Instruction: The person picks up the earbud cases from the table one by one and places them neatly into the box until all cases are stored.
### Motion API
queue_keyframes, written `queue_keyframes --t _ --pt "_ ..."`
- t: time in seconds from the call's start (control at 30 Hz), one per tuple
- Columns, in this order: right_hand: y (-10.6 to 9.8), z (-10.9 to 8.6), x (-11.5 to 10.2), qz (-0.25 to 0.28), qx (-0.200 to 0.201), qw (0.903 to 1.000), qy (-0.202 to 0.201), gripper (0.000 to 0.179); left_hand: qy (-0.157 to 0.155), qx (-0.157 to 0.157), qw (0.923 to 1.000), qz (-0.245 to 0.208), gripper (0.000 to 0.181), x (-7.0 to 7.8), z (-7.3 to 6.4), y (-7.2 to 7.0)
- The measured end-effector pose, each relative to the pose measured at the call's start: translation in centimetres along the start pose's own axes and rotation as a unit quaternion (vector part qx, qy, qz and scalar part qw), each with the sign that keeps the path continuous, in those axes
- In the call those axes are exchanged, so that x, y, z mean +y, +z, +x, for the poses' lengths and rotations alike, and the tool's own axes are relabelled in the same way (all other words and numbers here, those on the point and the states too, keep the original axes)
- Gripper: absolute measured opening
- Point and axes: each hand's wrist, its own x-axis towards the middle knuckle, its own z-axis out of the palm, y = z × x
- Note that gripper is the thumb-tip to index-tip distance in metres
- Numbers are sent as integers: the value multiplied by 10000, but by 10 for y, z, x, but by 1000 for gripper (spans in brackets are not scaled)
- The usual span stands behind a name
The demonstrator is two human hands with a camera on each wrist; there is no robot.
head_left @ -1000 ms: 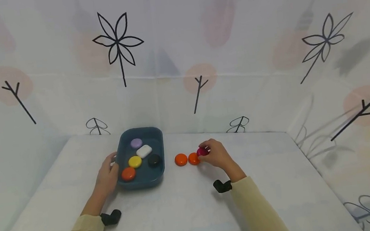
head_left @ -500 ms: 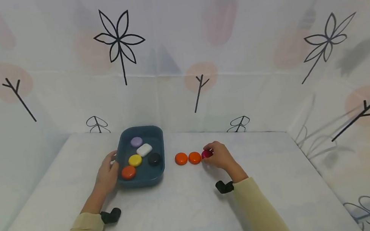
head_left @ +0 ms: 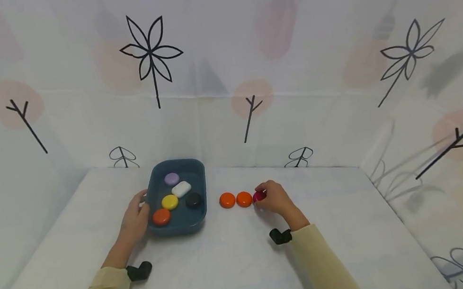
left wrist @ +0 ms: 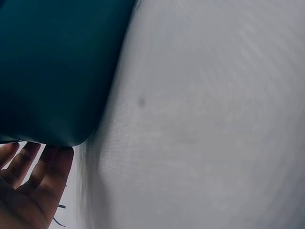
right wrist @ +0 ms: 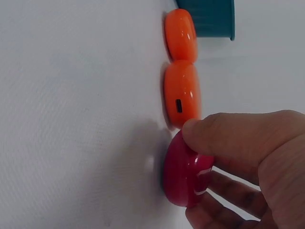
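My right hand (head_left: 275, 197) pinches a glossy magenta round case (right wrist: 183, 172) between thumb and fingers, low at the white table. It stands at the right end of a row, close against an orange round case (right wrist: 182, 90) with a small dark slot in its side. Left of that lies another orange case (head_left: 227, 200). My left hand (head_left: 134, 219) rests its fingers against the left side of a dark teal tray (head_left: 181, 229). The left wrist view shows nearly straight fingers (left wrist: 55, 174) touching the tray's edge.
Inside the tray lie a purple piece (head_left: 171, 179), a white one (head_left: 182, 189), a yellow one (head_left: 170, 202), a black one (head_left: 193, 200) and an orange-red one (head_left: 161, 217). A patterned white cloth wall (head_left: 221, 131) rises behind the table (head_left: 212, 275).
My right hand has shifted slightly right and lower with the magenta case, from over the second orange case to beside it. The left hand and tray stay put.
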Motion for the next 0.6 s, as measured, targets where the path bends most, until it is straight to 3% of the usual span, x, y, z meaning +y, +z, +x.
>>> queue_keyframes --t 0.33,0.6 --pt "6 2 4 17 -9 10000 97 39 70 8 10000 22 50 1 -1 -2" --pt "5 1 6 53 62 9999 -111 40 122 49 9999 -15 50 2 -2 -1"
